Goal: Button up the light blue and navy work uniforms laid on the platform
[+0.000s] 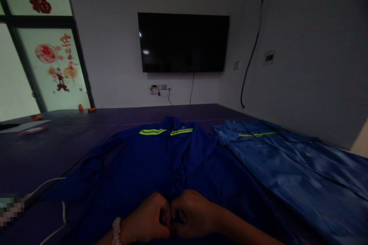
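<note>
Blue jacket (138, 160) in front of the TV (184, 42)
Left hand (151, 214) and right hand (198, 214), both curled, are side by side over it, away from the TV; I cannot tell if they pinch it.

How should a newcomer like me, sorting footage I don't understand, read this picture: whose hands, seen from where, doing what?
There is no machine here. A person wears a camera on the head, looking forward and down, so the left hand and right hand are the wearer's own. The hands meet, fingers curled, over a dark blue garment with yellow-green stripes. They seem to grip its cloth, though dim light hides exactly where. It lies on a dark purple surface. To its right lies a lighter blue garment. Beyond, a black screen hangs on the wall.
</note>
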`<action>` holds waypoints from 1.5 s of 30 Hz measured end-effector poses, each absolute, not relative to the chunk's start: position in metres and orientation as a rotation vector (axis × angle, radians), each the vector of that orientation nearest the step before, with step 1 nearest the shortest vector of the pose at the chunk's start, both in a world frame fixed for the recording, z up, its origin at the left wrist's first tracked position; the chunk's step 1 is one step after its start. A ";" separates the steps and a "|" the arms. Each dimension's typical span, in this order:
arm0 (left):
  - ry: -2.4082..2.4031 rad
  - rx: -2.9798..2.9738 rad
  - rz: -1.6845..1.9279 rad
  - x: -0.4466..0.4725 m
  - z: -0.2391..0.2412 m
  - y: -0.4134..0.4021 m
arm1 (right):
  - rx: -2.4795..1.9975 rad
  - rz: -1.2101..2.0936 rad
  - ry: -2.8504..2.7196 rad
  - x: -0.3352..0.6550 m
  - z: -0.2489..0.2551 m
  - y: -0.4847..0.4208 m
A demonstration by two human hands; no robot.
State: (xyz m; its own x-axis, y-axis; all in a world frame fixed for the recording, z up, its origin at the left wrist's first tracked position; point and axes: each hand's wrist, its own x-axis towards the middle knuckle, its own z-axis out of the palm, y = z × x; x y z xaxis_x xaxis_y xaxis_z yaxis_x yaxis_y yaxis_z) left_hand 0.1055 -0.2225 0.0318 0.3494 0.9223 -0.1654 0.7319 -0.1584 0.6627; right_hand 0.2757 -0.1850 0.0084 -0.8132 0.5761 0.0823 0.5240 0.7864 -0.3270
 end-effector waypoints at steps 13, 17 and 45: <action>1.167 2.373 0.240 0.102 0.042 -0.222 | -0.698 1.198 -2.314 0.294 0.040 -0.169; 1.056 2.185 0.214 0.100 0.048 -0.220 | -0.653 1.317 -2.142 0.297 0.040 -0.163; 1.496 1.843 0.829 0.093 -0.001 -0.155 | -1.370 0.449 -2.156 0.285 0.002 -0.115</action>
